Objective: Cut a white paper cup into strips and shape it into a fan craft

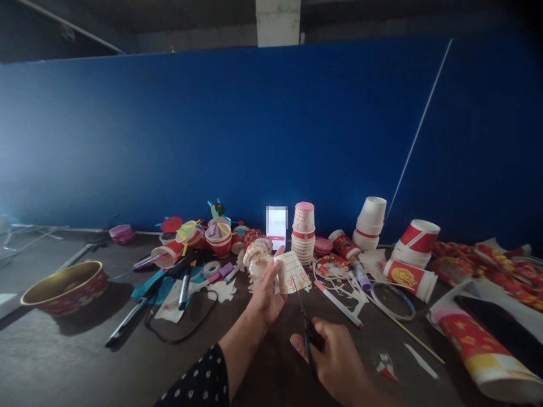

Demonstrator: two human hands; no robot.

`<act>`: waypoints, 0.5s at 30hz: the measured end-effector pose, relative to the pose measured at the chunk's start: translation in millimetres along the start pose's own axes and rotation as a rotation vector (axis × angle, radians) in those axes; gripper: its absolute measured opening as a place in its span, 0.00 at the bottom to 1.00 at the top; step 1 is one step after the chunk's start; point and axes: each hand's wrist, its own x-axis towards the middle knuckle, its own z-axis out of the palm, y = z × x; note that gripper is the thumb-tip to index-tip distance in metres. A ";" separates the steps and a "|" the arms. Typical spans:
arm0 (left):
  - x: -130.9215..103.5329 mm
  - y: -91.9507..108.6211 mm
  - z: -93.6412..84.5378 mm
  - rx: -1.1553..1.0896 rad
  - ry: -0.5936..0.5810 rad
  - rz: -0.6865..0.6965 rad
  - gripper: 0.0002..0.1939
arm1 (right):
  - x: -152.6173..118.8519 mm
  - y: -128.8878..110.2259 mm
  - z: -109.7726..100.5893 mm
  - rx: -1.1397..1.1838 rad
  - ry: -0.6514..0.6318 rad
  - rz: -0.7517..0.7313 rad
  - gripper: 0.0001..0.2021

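My left hand (268, 291) holds a white paper cup (292, 271) decorated with a drawn gold grid and small red and yellow flowers. In my right hand (333, 353) is a pair of black-handled scissors (306, 322), with fingers wrapped round the handles. The scissor blades point up at the lower edge of the cup; whether they are cutting into it I cannot tell. Just behind my left hand sits a cream, ruffled craft piece (258, 253). A stack of white cups with a pink top (303, 232) stands beyond the held cup.
A lit phone (276, 229) stands upright at the back. On the left are a gold-rimmed bowl (63, 288) and markers (184, 288). To the right lie a pink-tipped marker (339, 305), a thin stick (407, 328), paper scraps (419, 360), red cups (411, 280) and a dark phone (500, 325).
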 end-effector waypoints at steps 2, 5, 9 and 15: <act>-1.0 0.5 1.1 0.006 0.011 -0.011 0.29 | -0.4 -0.3 -0.3 -0.002 0.007 -0.005 0.20; -2.1 1.3 3.0 0.009 0.021 -0.022 0.29 | -0.5 0.0 -0.2 0.006 0.010 -0.008 0.21; -2.8 2.3 5.5 0.007 0.027 -0.034 0.30 | 0.4 0.0 -0.5 0.024 -0.006 -0.007 0.20; -3.4 1.7 6.1 0.026 0.021 -0.033 0.30 | 0.6 0.2 -1.6 0.031 -0.022 0.012 0.20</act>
